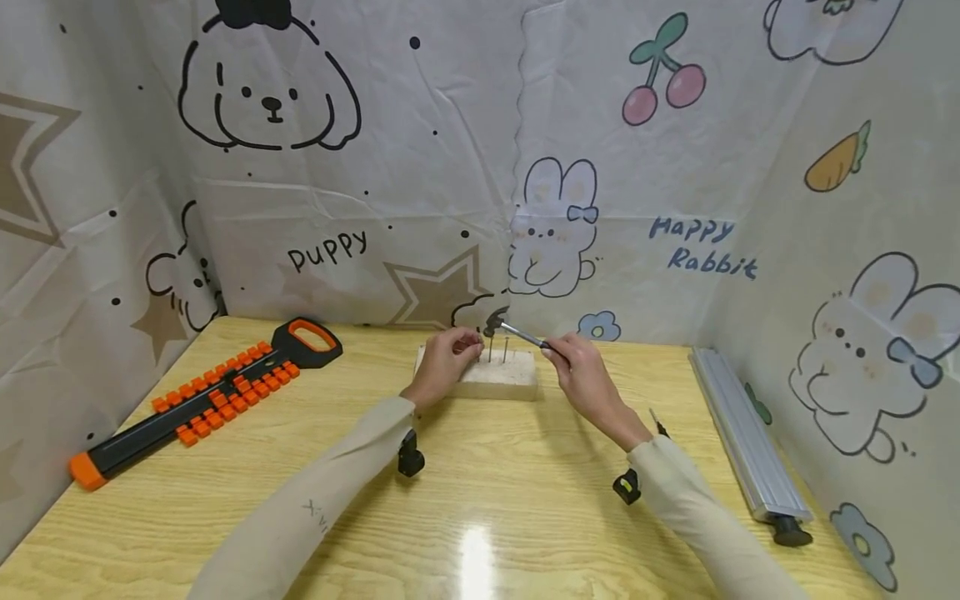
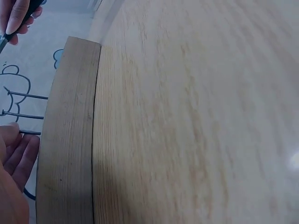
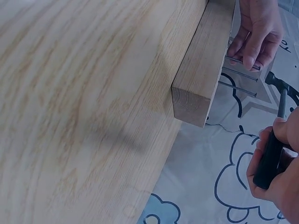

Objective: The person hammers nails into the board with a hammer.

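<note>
A pale wooden block (image 1: 498,389) lies near the back of the table, with two nails (image 3: 239,73) standing upright in it, side by side. My left hand (image 1: 447,362) is at the block's left part, thumb and fingers pinching a third nail (image 2: 30,132) beside those two. My right hand (image 1: 588,379), to the right of the block, grips a small claw hammer (image 1: 525,335) by its dark handle. The hammer's black head is raised near the nail tops, apart from the pinched nail in the right wrist view.
A black rack with orange clips (image 1: 217,387) lies on the left of the table. On the right is a long silver metal bar (image 1: 746,433) with a black knob. A thin pointed tool (image 1: 657,422) lies partly behind my right wrist. Printed cloth walls (image 1: 420,167) surround the table (image 1: 525,517).
</note>
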Available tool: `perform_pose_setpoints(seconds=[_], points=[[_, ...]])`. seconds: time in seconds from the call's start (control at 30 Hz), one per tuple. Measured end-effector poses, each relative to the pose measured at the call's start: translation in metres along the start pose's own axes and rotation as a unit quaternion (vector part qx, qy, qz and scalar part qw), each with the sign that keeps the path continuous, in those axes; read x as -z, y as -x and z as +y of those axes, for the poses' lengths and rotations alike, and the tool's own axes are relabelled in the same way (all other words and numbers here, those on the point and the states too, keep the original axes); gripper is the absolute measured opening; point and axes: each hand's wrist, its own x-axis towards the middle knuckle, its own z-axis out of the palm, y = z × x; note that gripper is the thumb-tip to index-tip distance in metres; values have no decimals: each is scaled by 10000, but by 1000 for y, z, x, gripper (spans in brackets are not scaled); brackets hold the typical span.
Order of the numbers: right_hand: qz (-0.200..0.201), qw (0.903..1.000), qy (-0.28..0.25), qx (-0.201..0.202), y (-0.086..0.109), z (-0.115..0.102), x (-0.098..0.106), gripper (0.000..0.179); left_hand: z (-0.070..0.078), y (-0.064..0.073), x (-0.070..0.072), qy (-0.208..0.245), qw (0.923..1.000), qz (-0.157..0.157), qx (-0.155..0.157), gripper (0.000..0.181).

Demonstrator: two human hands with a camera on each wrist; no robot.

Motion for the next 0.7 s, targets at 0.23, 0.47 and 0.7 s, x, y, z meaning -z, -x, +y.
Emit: perform_pose_setpoints(seconds=[0.23, 0.47, 0.7], points=[[10, 10000, -47, 0, 1, -1, 2, 13, -2, -1, -2, -127, 9999, 20, -107, 13], [-110, 9999, 53, 4, 4, 1, -2, 11, -3, -1, -4, 16, 9999, 53, -106, 13], [-28, 10000, 20, -76, -3, -6, 2, 16, -5, 1, -4, 118, 9998, 169, -30, 14]])
